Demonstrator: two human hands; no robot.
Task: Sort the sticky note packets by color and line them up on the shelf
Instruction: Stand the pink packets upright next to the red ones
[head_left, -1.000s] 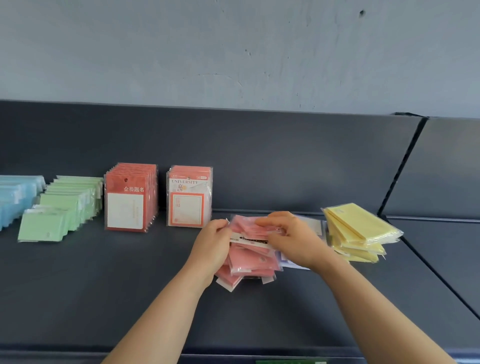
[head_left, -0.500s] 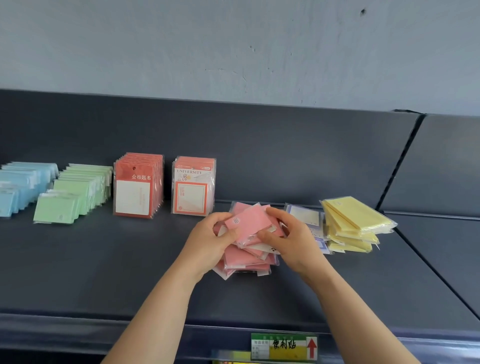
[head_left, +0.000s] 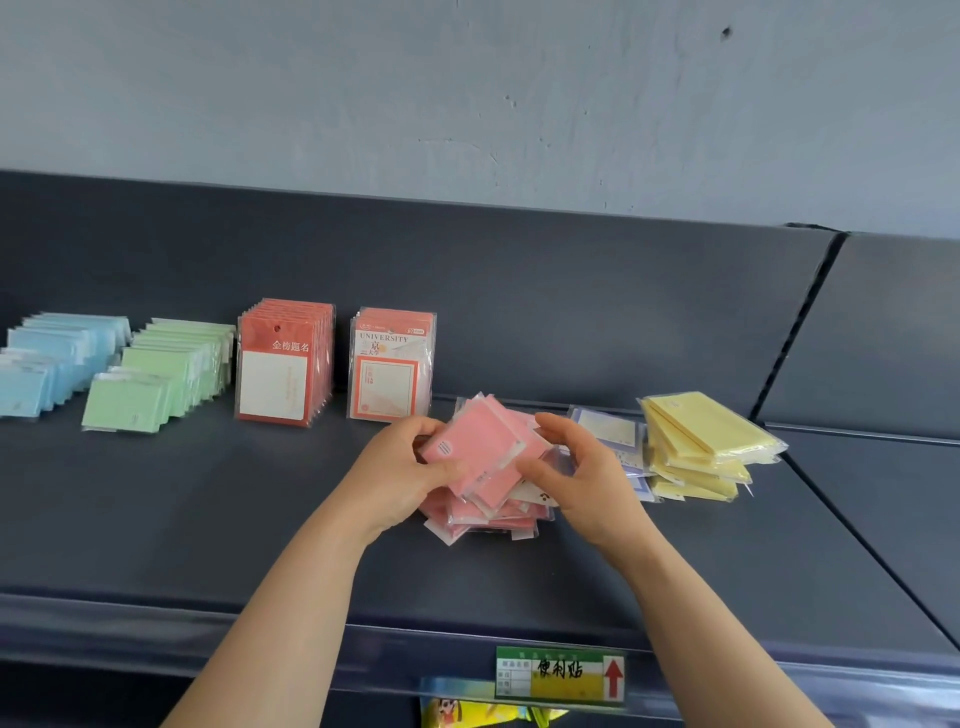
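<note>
A loose heap of pink sticky note packets (head_left: 488, 512) lies mid-shelf. My left hand (head_left: 400, 475) and my right hand (head_left: 576, 475) grip a few pink packets (head_left: 480, 441) from both sides, lifted and tilted above the heap. Purple-white packets (head_left: 610, 431) lie just right of my right hand, partly hidden by it. A fanned pile of yellow packets (head_left: 701, 441) sits further right. On the left stand rows of blue packets (head_left: 47, 364) and green packets (head_left: 156, 379), then two upright red rows, one plain red (head_left: 283, 364) and one marked UNIVERSITY (head_left: 389, 364).
The dark shelf (head_left: 208, 519) has a back panel behind the rows and a front lip carrying a green-yellow price label (head_left: 561, 670). A seam at the right divides it from the adjoining shelf section (head_left: 883, 493). Bare shelf surface lies in front of the rows.
Both hands have gathered a few pink packets off the heap and raised them, tilting them toward me. The view has dropped, bringing the shelf lip and label into sight.
</note>
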